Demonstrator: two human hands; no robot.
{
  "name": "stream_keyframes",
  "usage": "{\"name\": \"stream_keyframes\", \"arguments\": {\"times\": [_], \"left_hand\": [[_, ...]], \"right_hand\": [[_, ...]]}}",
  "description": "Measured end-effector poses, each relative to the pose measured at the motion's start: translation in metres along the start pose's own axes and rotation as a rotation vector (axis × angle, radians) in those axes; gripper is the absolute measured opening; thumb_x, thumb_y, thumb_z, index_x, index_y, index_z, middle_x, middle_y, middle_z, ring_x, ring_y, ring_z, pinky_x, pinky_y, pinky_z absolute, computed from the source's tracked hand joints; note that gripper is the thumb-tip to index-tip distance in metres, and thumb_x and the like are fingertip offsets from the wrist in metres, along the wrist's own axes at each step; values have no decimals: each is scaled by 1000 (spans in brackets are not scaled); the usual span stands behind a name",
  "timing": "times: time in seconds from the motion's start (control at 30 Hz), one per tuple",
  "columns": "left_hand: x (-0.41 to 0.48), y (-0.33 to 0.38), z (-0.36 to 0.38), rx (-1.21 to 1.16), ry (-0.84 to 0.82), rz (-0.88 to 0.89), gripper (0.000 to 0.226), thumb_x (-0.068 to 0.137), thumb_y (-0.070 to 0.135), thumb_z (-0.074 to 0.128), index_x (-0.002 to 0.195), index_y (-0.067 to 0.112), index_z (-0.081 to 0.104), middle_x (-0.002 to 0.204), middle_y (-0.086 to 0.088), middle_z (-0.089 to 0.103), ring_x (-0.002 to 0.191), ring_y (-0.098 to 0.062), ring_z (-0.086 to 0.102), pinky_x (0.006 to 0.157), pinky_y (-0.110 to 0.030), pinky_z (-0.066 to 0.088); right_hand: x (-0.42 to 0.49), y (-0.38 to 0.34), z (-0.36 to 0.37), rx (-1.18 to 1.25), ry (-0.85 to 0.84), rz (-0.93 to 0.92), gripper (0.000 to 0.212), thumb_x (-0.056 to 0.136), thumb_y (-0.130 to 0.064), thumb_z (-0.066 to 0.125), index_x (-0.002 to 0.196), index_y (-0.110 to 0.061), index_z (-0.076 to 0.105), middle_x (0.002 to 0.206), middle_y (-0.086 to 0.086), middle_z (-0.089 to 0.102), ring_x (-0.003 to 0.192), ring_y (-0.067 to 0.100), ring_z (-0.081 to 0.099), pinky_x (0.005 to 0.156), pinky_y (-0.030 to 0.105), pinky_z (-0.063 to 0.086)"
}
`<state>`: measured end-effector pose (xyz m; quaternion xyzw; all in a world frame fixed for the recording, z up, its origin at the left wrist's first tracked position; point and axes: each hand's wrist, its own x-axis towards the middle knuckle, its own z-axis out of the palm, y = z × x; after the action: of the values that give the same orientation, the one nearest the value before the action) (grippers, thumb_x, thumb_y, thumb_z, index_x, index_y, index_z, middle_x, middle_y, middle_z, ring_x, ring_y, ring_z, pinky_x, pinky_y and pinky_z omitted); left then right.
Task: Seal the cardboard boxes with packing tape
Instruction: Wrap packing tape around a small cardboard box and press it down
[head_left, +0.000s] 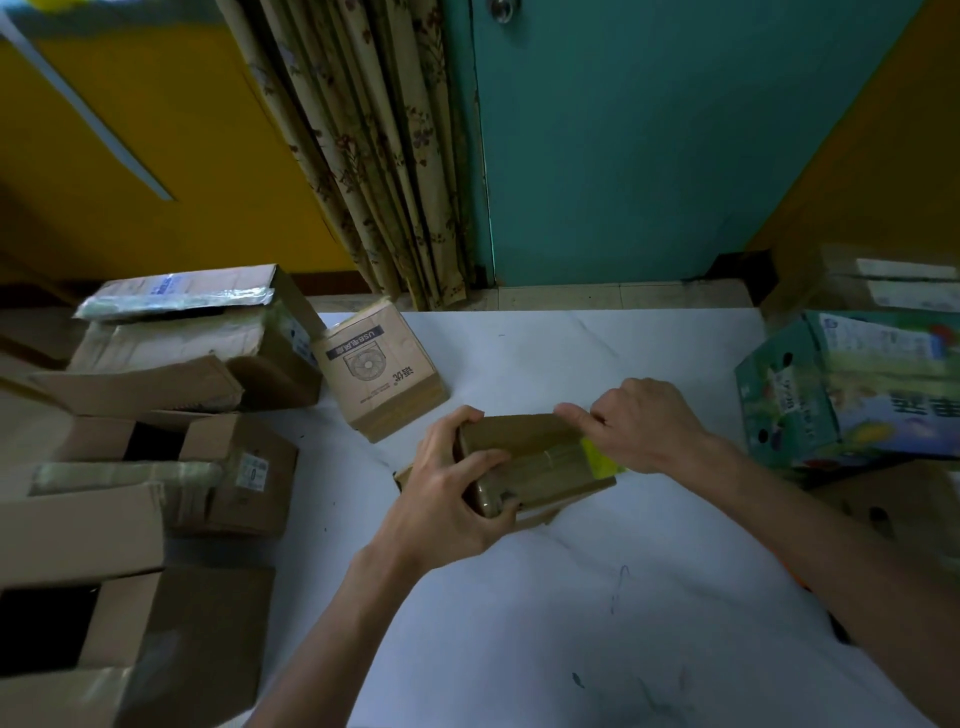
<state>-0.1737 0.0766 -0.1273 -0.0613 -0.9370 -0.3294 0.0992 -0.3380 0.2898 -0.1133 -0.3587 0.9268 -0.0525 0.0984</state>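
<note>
While I stand at the white table top (597, 597), a group of open and half-closed plain brown cardboard cartons (156, 441) occupies its left side, several with flaps raised. Just right of this group, toward the far edge, a small brown cardboard box printed with a fan drawing (382, 374) sits tilted, apart from my hands.

Left hand (457, 488): clamped on the left end of the small flat brown cardboard box wrapped in glossy tape (524, 452). The fingers curl over the far corner of that end, the thumb lies across the top face, and the lower fingers wrap the near corner. The grasp is firm and the palm is set against the end face.

Task box: located at the centre of the table, between my two hands, with its long side running left to right. Its left end appears lifted in my grasp. A loose brown cardboard piece (540, 514) shows beneath its near edge.

Right hand (644, 426): positioned at the far right corner of the same box. One digit extends to the left and its tip touches the far top edge. The remaining fingers are curled toward the palm. A yellow-green piece (600, 457) shows under the palm, against the right end of the box. I cannot tell whether the curled fingers hold it.

Further right, a green printed carton with round side holes (831, 395) lies at the table's right edge, well apart from the box.
</note>
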Motion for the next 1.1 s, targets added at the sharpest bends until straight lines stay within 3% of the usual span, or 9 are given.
{"name": "stream_keyframes", "arguments": {"times": [0.13,0.33,0.47,0.7,0.8,0.93,1.0,1.03,1.1], "left_hand": [[-14,-15,-6,-36,23,-19,50,75,49,78,112,16,74,142,-9,37,131,-6,32,90,-24,53],[-36,-31,-14,-34,-2,-51,61,82,69,67,115,18,76,149,-14,35,134,-23,38,95,-28,53],[-32,-32,-15,-40,-17,-53,64,83,73,63,115,19,76,148,-10,35,134,-19,37,99,-16,45],[-35,-50,-15,-61,-10,-41,63,81,68,70,121,20,72,149,-6,34,136,-19,36,102,-16,44],[-48,-64,-21,-88,-39,-108,69,83,72,66,136,29,59,153,-3,29,133,-26,39,95,-25,50],[-54,-69,-35,46,-297,-236,96,79,60,74,154,44,16,153,5,16,133,-28,40,101,-17,42],[-39,-53,-33,310,-447,-313,110,79,50,79,156,41,1,155,-3,12,142,-32,26,120,-40,30],[-29,-42,-28,455,-509,-363,115,78,53,78,158,37,-3,158,-7,9,148,-37,15,123,-56,14],[-7,-23,-11,579,-562,-388,131,72,65,77,159,31,-15,165,-14,-1,153,-41,-5,118,-66,-4]], "right_hand": [[3,-5,-7,58,-109,-106,78,78,-82,7,49,-15,35,46,-1,36,45,13,35,51,29,30],[-2,-13,-15,73,-247,-221,77,65,-90,43,51,-14,40,47,-4,30,46,11,26,48,24,24],[7,-12,-15,-98,-211,-185,80,57,-96,34,55,-17,43,51,-4,36,49,12,35,51,26,29],[14,-6,-13,106,-144,-140,76,66,-91,25,49,-18,37,46,-6,34,45,9,32,53,23,31],[10,-9,-16,258,-99,-149,70,77,-81,35,46,-19,33,42,-6,30,41,10,27,50,21,26],[1,-32,-16,280,-37,-199,69,89,-68,46,45,-17,34,40,-5,30,40,13,29,48,19,23],[0,-44,-15,228,-5,-217,69,94,-63,47,44,-16,34,39,-5,31,40,13,31,48,23,25],[1,-48,-15,205,9,-214,70,95,-61,47,44,-16,34,39,-4,32,41,13,31,48,25,25],[1,-52,-16,199,24,-181,70,96,-61,45,44,-16,33,41,-2,33,42,13,33,48,27,23]]}}
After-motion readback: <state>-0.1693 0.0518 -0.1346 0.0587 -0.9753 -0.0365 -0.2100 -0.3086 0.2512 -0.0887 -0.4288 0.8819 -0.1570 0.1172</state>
